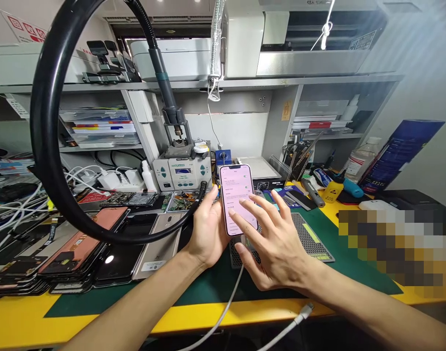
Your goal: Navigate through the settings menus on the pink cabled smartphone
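My left hand (206, 229) grips a smartphone (238, 197) upright above the green mat (339, 265), thumb on its left edge. The lit screen shows a pale pink settings list with toggles. My right hand (277, 243) hovers in front of it with fingers spread, the index fingertip touching the lower part of the screen. A white cable (223, 312) runs down from under the phone toward the bench's front edge.
Stacks of phones and screens (80, 253) lie at the left. A black hose loop (47, 131) arcs from a rework station (181, 173). Tools and bottles (318, 185) crowd the right; a blurred patch (394, 248) sits there too. Shelves stand behind.
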`<state>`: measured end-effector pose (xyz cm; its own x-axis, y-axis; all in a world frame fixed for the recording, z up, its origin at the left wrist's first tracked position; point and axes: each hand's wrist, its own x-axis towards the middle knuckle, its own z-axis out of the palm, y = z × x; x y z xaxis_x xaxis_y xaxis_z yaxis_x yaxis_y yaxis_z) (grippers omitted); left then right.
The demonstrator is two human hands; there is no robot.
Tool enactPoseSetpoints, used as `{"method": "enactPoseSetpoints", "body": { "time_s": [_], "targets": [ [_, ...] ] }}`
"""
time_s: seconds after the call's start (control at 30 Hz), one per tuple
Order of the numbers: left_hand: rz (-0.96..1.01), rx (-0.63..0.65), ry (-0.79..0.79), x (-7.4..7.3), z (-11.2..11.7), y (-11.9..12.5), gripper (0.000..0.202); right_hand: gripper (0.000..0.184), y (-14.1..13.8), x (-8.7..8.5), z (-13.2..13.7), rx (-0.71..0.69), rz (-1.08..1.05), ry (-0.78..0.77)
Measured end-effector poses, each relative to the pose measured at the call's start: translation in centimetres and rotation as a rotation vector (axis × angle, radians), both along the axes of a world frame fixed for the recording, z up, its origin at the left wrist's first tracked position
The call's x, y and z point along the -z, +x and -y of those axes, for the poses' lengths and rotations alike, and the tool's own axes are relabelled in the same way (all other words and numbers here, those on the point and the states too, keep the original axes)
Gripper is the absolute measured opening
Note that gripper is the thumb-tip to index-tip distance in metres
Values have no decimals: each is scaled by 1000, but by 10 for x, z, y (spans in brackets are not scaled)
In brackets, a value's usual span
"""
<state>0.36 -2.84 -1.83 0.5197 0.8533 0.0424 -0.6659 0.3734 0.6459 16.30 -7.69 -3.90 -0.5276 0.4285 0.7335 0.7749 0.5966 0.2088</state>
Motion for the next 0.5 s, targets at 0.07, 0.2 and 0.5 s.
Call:
{"method": "enactPoseSetpoints", "body": {
  "time_s": [0.07,0.2,0.5],
  "targets": [
    [-6,12,13,1,-1,-1,68,51,1,0,0,-33,-22,24],
    [-4,16,29,1,-2,-1,69,49,7,-2,-3,-74,-120,98],
    [-74,96,73,-1,2,-2,68,53,22,-17,-20,159,-283,101]
  ]
}}
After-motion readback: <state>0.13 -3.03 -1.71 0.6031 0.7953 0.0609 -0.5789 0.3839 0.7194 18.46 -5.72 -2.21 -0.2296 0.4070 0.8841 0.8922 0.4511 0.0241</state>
